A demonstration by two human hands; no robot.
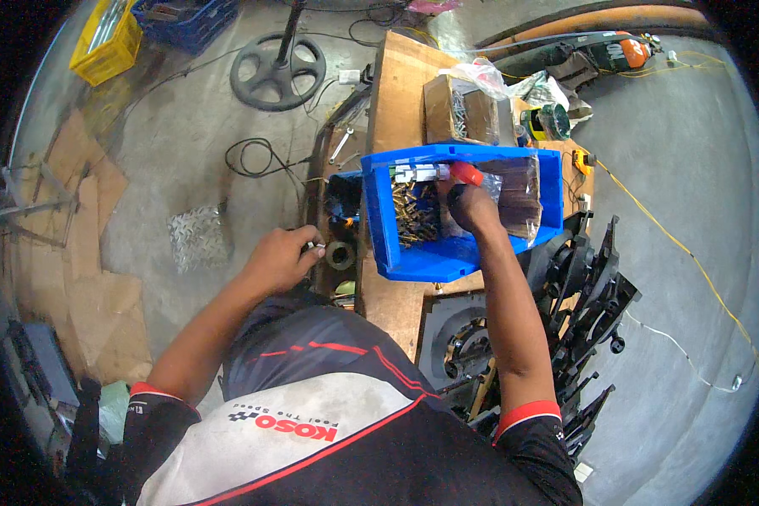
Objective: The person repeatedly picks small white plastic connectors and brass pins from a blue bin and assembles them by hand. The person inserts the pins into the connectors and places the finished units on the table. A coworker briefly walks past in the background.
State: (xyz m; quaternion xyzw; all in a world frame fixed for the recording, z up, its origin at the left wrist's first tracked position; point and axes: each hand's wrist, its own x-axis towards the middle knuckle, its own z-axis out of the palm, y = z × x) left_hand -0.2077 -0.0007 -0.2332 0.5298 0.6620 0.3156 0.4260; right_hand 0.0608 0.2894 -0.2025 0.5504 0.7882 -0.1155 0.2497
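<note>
My right hand (478,209) is over the blue plastic bin (434,268), its fingers mostly hidden. At its fingers is a red and white object (465,174) with a black part; its kind is unclear. Brass-coloured screws or similar small fasteners (413,212) fill the bin's left part. A brown cardboard box (519,198) and clear plastic occupy the right part. My left hand (285,257) is closed left of the bin, thumb and fingers pinching a small light-coloured piece too small to name.
The bin rests on a wooden bench (396,93). Behind it stands an open carton (485,118) of metal fasteners. Black metal parts (594,278) crowd the right side. A spanner (341,145) lies at the bench's left. Yellow cable (675,240) crosses the floor at right.
</note>
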